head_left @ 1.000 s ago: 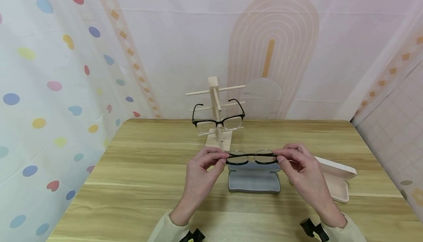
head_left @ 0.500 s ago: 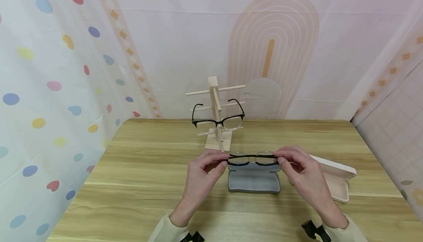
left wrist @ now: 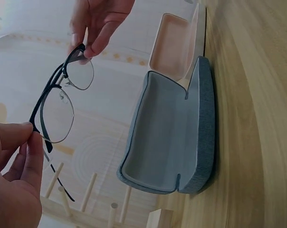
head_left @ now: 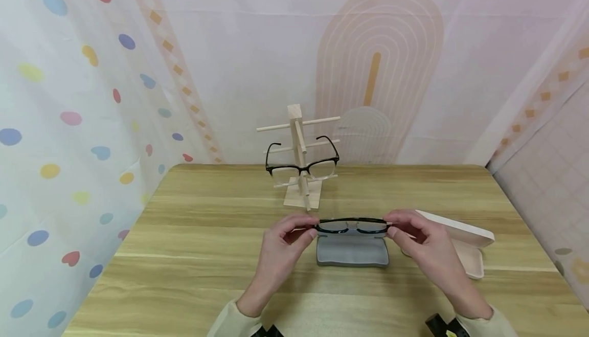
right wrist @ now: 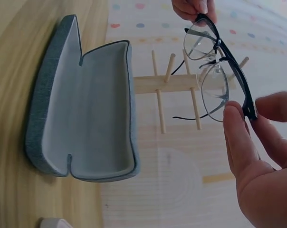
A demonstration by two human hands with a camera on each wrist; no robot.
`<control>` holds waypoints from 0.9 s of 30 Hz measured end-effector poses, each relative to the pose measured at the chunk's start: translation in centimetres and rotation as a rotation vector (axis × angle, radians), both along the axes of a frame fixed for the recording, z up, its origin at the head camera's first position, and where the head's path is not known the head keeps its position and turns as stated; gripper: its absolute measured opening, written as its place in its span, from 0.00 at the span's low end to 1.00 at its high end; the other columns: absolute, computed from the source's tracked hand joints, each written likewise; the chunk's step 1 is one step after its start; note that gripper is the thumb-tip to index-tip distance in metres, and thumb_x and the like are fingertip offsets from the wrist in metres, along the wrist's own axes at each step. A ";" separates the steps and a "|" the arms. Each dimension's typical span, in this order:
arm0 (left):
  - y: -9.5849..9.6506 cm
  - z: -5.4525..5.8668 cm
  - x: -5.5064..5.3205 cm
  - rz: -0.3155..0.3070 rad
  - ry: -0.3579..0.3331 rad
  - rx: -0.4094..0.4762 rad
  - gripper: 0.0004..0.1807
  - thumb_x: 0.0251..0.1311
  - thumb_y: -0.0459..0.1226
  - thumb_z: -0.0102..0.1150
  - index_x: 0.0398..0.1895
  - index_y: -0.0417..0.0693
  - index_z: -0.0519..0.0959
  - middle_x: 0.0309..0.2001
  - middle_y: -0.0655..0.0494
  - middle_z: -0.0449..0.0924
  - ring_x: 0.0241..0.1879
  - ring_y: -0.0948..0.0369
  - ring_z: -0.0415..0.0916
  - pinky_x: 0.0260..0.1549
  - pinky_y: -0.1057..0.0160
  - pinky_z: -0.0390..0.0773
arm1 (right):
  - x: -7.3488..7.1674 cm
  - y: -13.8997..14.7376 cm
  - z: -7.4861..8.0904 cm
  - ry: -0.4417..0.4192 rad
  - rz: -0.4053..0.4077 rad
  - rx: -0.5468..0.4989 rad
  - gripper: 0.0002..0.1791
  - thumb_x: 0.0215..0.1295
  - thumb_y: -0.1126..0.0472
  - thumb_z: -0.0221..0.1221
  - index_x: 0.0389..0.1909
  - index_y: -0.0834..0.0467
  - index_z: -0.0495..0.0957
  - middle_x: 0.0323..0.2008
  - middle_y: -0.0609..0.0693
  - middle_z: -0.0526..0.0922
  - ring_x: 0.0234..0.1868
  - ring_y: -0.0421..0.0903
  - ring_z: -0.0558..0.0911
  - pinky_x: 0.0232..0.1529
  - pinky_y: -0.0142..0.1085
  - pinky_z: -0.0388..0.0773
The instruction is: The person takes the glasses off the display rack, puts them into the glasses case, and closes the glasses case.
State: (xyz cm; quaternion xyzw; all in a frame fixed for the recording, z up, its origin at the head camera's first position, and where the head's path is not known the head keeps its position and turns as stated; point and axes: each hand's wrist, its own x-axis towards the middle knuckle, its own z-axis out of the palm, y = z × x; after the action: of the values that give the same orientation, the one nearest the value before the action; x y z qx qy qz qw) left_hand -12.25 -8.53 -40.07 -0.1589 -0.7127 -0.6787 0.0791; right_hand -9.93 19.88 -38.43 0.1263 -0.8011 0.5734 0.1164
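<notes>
Both hands hold a pair of eyeglasses (head_left: 352, 220) with a black upper frame and thin wire lower rims, its temples folded. The left hand (head_left: 285, 250) pinches one end between thumb and fingers. At the other end, the right hand (head_left: 430, 250) pinches the frame the same way. Below the eyeglasses lies an opened grey glasses case (head_left: 352, 251); its lining (left wrist: 155, 133) is bare in the left wrist view. In the right wrist view, the lenses (right wrist: 215, 85) stand apart from the case.
Behind, a wooden display stand (head_left: 295, 112) with several pegs carries other black-framed eyeglasses (head_left: 301, 169). To the right, partly behind the right hand, lies an opened white case (head_left: 469, 257) with a pale pink inside. A patterned curtain (head_left: 230, 71) backs the wooden table (head_left: 184, 255).
The held eyeglasses have tipped, so the wire rims that showed above the black bar no longer stick up there. The right hand has dropped slightly; both hands keep their pinch.
</notes>
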 end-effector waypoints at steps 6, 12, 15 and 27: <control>0.1 -0.1 -0.1 0.024 -0.016 -0.035 0.10 0.59 0.23 0.69 0.44 0.36 0.88 0.46 0.46 0.87 0.43 0.63 0.85 0.45 0.67 0.84 | 0.0 0.4 -0.3 -0.049 0.021 0.027 0.11 0.69 0.68 0.65 0.51 0.61 0.85 0.45 0.54 0.87 0.42 0.36 0.85 0.37 0.29 0.82; 0.1 -0.5 -0.2 0.042 -0.044 -0.050 0.09 0.59 0.25 0.70 0.43 0.38 0.88 0.44 0.47 0.88 0.42 0.61 0.86 0.43 0.68 0.84 | 0.1 0.5 -0.5 -0.086 -0.009 0.066 0.12 0.70 0.64 0.66 0.52 0.60 0.85 0.44 0.53 0.88 0.40 0.38 0.87 0.39 0.30 0.83; 0.1 -0.8 -0.2 0.050 -0.065 -0.060 0.09 0.59 0.27 0.72 0.43 0.39 0.89 0.44 0.48 0.88 0.41 0.61 0.85 0.43 0.68 0.84 | 0.3 0.5 -0.6 -0.107 -0.021 0.071 0.13 0.71 0.63 0.66 0.53 0.61 0.85 0.44 0.52 0.88 0.40 0.39 0.87 0.39 0.30 0.84; 0.4 -1.7 0.0 0.070 -0.141 -0.068 0.06 0.60 0.31 0.73 0.40 0.41 0.89 0.41 0.49 0.89 0.37 0.62 0.85 0.39 0.69 0.83 | 0.5 0.5 -1.7 -0.095 -0.074 0.123 0.10 0.72 0.59 0.66 0.50 0.56 0.87 0.42 0.49 0.89 0.40 0.36 0.85 0.38 0.28 0.82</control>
State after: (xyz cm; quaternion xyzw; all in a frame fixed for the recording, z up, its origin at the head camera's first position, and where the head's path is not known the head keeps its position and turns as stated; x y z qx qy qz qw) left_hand -12.23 -8.17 -41.74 -0.0884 -0.7442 -0.6604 0.0471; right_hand -9.45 20.40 -40.17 0.0760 -0.8434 0.5239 0.0916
